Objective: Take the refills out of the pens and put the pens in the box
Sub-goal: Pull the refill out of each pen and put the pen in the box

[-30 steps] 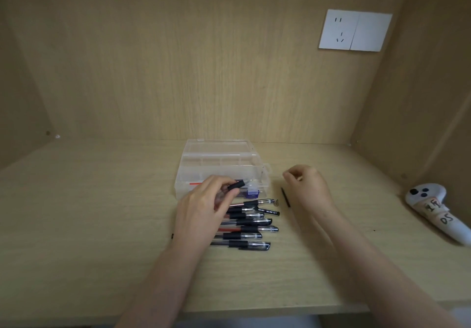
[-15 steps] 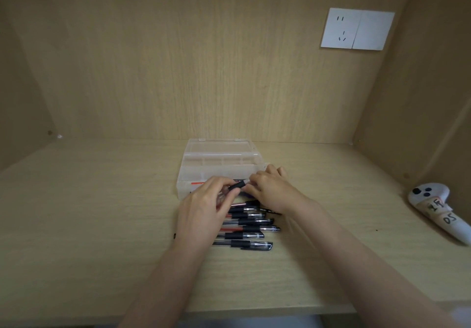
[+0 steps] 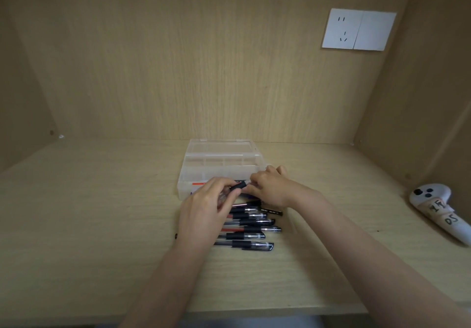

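Joining left hand (image 3: 207, 209), right hand (image 3: 272, 188): pen (image 3: 238, 186)

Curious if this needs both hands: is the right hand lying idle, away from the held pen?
No, the right hand pinches the tip end of the pen that the left hand grips.

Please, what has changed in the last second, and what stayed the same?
The right hand moved left from the bare table to the pen and now pinches its front end. The left hand keeps its grip on that pen. The box and the row of pens stayed where they were.
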`<control>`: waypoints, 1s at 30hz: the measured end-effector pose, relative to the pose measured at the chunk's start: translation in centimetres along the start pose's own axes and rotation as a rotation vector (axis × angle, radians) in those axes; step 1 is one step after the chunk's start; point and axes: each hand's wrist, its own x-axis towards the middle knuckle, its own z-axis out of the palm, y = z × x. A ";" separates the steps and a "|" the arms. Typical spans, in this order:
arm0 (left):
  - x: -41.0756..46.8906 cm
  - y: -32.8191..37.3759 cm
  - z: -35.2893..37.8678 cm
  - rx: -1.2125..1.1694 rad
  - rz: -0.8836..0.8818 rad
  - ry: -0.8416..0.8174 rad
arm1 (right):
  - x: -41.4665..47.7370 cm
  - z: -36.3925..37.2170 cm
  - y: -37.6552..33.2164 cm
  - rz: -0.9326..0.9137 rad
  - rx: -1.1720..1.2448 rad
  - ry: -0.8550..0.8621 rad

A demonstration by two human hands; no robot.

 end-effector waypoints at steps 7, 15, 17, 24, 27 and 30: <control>0.0 -0.1 0.1 -0.003 -0.004 0.000 | 0.5 -0.7 0.5 0.111 0.078 -0.175; 0.1 0.1 0.1 -0.002 -0.010 0.000 | 0.1 0.4 1.5 0.003 0.624 0.097; 0.2 0.1 0.0 -0.004 -0.006 -0.003 | -0.8 0.3 1.3 -0.007 0.863 0.160; 0.2 0.0 -0.1 0.001 -0.035 -0.007 | -3.1 -0.5 1.1 0.009 1.436 0.454; 0.2 0.1 -0.2 -0.006 -0.048 -0.004 | -4.1 0.1 1.6 0.076 1.601 0.582; 0.3 0.2 -0.3 -0.010 -0.070 0.001 | -5.0 1.2 2.4 0.098 1.772 0.682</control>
